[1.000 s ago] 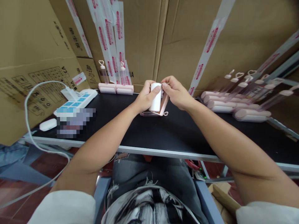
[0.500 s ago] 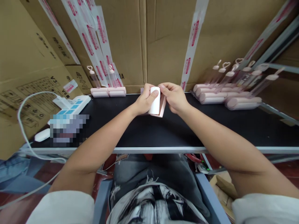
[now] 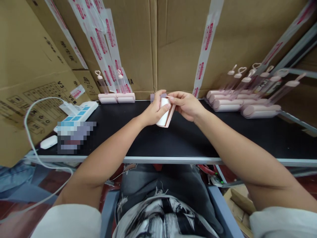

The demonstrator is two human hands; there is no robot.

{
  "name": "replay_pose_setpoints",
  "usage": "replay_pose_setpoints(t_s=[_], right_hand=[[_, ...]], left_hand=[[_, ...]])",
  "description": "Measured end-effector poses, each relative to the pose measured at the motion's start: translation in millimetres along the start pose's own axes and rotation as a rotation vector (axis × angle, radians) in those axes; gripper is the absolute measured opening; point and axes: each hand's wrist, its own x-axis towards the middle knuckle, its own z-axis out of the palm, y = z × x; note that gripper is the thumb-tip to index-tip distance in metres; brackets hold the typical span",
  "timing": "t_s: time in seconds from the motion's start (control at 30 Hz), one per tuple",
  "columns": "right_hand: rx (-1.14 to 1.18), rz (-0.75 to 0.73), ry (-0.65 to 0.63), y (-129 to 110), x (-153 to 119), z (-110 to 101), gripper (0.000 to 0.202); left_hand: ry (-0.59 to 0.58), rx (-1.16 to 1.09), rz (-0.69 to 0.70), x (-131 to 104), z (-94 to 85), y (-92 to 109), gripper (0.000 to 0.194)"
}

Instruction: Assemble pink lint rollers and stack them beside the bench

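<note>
My left hand point(image 3: 155, 110) is wrapped round a white cylinder point(image 3: 162, 119), its thumb pressed on the front. Against the cylinder's right side lies an open pale pink casing point(image 3: 170, 117) with a brownish inner edge. My right hand point(image 3: 186, 105) pinches the upper end of this casing between thumb and fingers. Both parts are held tilted, low over the black table point(image 3: 158, 143). The fingers hide the top of the cylinder. A translucent purplish piece point(image 3: 154, 97) shows behind my left hand.
Pale pink cylinders point(image 3: 125, 98) with clear straps stand at back left, and several more point(image 3: 261, 111) at back right. A power strip point(image 3: 85, 110) with a white cable point(image 3: 29, 132) and a white oblong object point(image 3: 49, 142) are at left. Cardboard point(image 3: 178, 49) walls the back.
The white cylinder and pink casing have tilted, their lower ends swinging left and slightly nearer. My right hand has shifted slightly right and down, still pinching the casing. The view has turned a little.
</note>
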Motion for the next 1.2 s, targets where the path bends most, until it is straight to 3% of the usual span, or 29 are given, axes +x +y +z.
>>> replay_pose_setpoints(t_s=[0.27,0.63,0.73,0.83,0.97,1.07,1.13,1.2], right_hand=[[-0.064,-0.164,-0.136,-4,-17,7,0.049],[-0.144,-0.264,-0.169,5,-19,11,0.048],[-0.158,-0.278,-0.094,16,-9,1,0.043],[-0.404,-0.293,-0.064,31,0,-10,0.039],[-1.011,-0.354,-0.302,49,-1,-2,0.039],[-1.36,-0.302,-0.433,52,-6,12,0.039],[-1.439,-0.271,-0.422,47,-7,15,0.032],[-1.369,-0.282,-0.396,37,-7,9,0.028]], left_hand=[[-0.037,0.282,0.198,-4,-10.5,-7,0.091],[-0.093,0.359,0.264,-6,-8.7,-7,0.092],[0.02,0.234,0.172,-3,-11.3,-9,0.095],[0.168,0.061,0.044,3,-23.5,-13,0.094],[0.286,-0.166,-0.095,10,-41.8,-15,0.088],[0.335,-0.327,-0.236,11,-48.3,-10,0.063],[0.338,-0.436,-0.36,11,-51.3,-4,0.048],[0.326,-0.497,-0.425,10,-55.5,3,0.046]])
